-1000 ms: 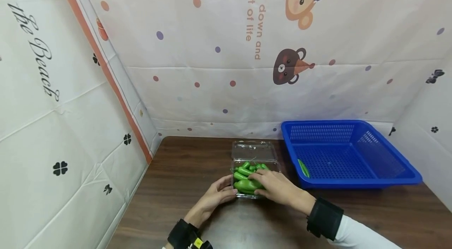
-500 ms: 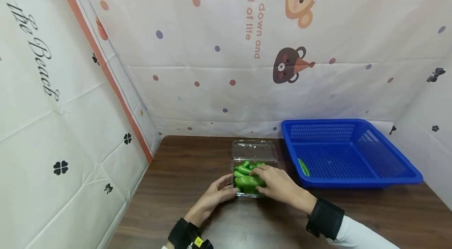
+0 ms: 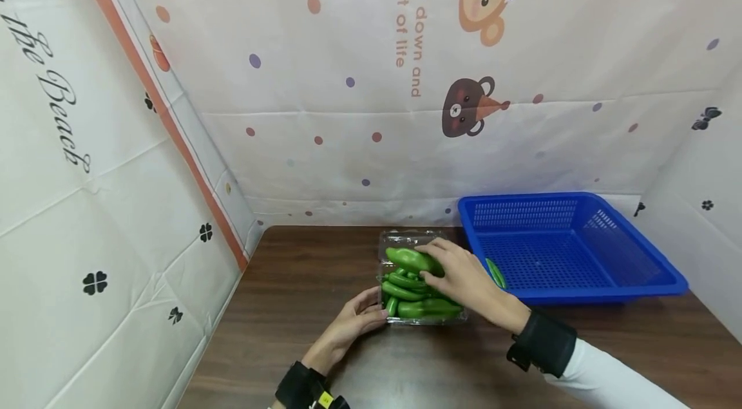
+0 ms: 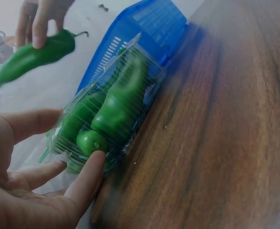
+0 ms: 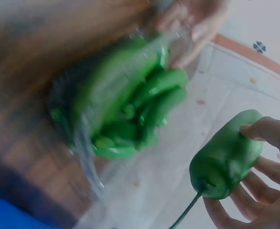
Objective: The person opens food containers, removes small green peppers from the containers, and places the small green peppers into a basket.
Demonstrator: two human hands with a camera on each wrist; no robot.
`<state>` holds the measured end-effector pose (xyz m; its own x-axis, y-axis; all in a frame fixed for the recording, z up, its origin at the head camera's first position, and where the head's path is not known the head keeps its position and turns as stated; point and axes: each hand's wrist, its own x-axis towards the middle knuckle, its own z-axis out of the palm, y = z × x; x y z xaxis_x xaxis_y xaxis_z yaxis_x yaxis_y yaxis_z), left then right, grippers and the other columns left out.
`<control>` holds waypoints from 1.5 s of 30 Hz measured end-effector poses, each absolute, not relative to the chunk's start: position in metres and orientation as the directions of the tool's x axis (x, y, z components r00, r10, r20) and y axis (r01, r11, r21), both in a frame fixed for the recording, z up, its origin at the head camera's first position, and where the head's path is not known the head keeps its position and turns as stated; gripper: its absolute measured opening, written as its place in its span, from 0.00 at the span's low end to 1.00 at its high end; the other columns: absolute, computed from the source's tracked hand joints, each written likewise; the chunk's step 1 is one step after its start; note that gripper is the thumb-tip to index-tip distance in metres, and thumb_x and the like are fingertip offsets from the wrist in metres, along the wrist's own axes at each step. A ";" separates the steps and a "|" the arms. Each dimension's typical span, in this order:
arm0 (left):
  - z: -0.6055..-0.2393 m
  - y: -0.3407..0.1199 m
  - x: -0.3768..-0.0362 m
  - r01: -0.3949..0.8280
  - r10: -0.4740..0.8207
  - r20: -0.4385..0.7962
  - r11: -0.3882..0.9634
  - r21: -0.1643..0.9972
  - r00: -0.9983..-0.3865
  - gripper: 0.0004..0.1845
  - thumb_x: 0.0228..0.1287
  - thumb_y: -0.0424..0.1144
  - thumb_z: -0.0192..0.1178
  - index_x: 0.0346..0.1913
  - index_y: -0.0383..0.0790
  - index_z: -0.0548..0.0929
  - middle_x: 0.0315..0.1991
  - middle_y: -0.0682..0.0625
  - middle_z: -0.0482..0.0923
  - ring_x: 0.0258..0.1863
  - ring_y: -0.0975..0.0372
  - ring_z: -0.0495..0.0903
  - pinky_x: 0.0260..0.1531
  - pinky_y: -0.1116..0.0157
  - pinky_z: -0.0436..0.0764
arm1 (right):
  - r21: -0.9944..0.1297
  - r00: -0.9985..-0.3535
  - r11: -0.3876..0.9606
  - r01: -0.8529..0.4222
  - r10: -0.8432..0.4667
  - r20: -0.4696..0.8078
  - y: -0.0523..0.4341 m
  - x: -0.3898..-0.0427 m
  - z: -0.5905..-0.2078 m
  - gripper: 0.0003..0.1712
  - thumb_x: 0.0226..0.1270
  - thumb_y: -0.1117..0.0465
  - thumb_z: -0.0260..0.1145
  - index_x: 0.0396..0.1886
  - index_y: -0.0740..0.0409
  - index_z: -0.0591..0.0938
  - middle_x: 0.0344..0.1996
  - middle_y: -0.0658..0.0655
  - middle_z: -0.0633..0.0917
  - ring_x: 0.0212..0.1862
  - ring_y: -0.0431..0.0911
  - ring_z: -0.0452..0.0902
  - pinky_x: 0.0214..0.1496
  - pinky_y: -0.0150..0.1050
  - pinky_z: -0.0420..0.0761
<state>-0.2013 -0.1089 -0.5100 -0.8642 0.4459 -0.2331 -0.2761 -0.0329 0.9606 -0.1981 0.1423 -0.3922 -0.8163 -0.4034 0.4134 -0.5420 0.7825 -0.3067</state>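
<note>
A green pepper (image 3: pixel 408 259) is held above the clear box (image 3: pixel 426 321) by the right hand (image 3: pixel 464 270), a light grip advised; the box is best steadied by the left hand (image 3: pixel 353 324), fingers spread against its side.

Head cam looked forward and down from above, widest: table (image 3: pixel 313 274), cloth (image 3: pixel 324 74), whole basket (image 3: pixel 591 296). Left wrist cam sat close behind the left hand (image 4: pixel 30 191), rolled, box (image 3: pixel 426 321) side-on. Right wrist cam looked close past the right hand (image 5: pixel 268 191), tilted. Both wrist views shared the box and part of the basket.
</note>
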 end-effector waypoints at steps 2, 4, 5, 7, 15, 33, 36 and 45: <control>-0.510 -0.110 -0.201 -0.281 0.446 -0.237 -0.033 0.959 -0.863 0.41 0.71 0.38 0.65 0.80 0.32 0.56 0.75 0.30 0.61 0.72 0.45 0.69 0.66 0.56 0.81 | -0.287 -0.805 0.786 -0.548 -0.402 0.437 0.144 -0.201 -0.384 0.27 0.59 0.62 0.79 0.58 0.59 0.84 0.45 0.57 0.85 0.36 0.43 0.80 0.28 0.27 0.72; -0.510 -0.110 -0.200 -0.284 0.446 -0.240 -0.032 0.958 -0.862 0.41 0.71 0.38 0.65 0.80 0.32 0.56 0.75 0.30 0.60 0.73 0.43 0.67 0.66 0.55 0.81 | -0.266 -0.794 0.791 -0.551 -0.400 0.457 0.147 -0.204 -0.376 0.26 0.58 0.62 0.79 0.57 0.58 0.84 0.45 0.57 0.86 0.36 0.44 0.81 0.28 0.28 0.74; -0.510 -0.110 -0.200 -0.283 0.446 -0.239 -0.033 0.958 -0.863 0.41 0.71 0.37 0.65 0.80 0.32 0.56 0.76 0.30 0.59 0.74 0.43 0.66 0.66 0.55 0.81 | -0.260 -0.791 0.792 -0.552 -0.397 0.466 0.148 -0.205 -0.372 0.26 0.58 0.62 0.79 0.57 0.58 0.84 0.45 0.57 0.86 0.37 0.44 0.81 0.28 0.29 0.76; -0.510 -0.110 -0.200 -0.283 0.446 -0.237 -0.038 0.958 -0.863 0.41 0.71 0.37 0.65 0.79 0.32 0.56 0.75 0.29 0.60 0.73 0.43 0.67 0.66 0.56 0.81 | -0.254 -0.783 0.794 -0.552 -0.389 0.485 0.152 -0.208 -0.363 0.25 0.58 0.62 0.79 0.56 0.58 0.85 0.45 0.57 0.86 0.36 0.44 0.81 0.29 0.32 0.78; -0.510 -0.109 -0.200 -0.274 0.443 -0.229 -0.040 0.961 -0.867 0.41 0.70 0.38 0.65 0.79 0.31 0.56 0.76 0.30 0.58 0.73 0.44 0.66 0.66 0.57 0.81 | -0.262 -0.787 0.824 -0.502 -0.309 0.535 0.177 -0.215 -0.329 0.25 0.59 0.63 0.78 0.57 0.60 0.84 0.44 0.61 0.86 0.35 0.50 0.83 0.31 0.44 0.83; -0.510 -0.108 -0.201 -0.259 0.446 -0.211 -0.049 0.965 -0.870 0.41 0.70 0.37 0.65 0.79 0.31 0.56 0.77 0.30 0.57 0.72 0.47 0.69 0.65 0.59 0.81 | -0.270 -0.806 0.891 -0.365 -0.157 0.571 0.243 -0.227 -0.299 0.25 0.64 0.60 0.75 0.59 0.64 0.81 0.47 0.69 0.85 0.38 0.59 0.84 0.30 0.55 0.86; -0.510 -0.109 -0.201 -0.263 0.448 -0.215 -0.047 0.964 -0.868 0.41 0.70 0.37 0.65 0.79 0.31 0.56 0.77 0.30 0.57 0.72 0.46 0.68 0.66 0.59 0.81 | -0.288 -0.827 0.896 -0.339 -0.137 0.546 0.248 -0.228 -0.301 0.27 0.64 0.59 0.75 0.60 0.65 0.81 0.48 0.70 0.85 0.39 0.60 0.84 0.31 0.56 0.85; -0.510 -0.108 -0.200 -0.272 0.446 -0.230 -0.031 0.962 -0.865 0.41 0.71 0.37 0.64 0.80 0.33 0.56 0.78 0.30 0.55 0.75 0.41 0.64 0.68 0.56 0.80 | -0.400 -0.901 0.880 -0.255 -0.067 0.428 0.260 -0.231 -0.309 0.28 0.68 0.55 0.72 0.62 0.66 0.78 0.48 0.71 0.85 0.41 0.60 0.84 0.29 0.47 0.83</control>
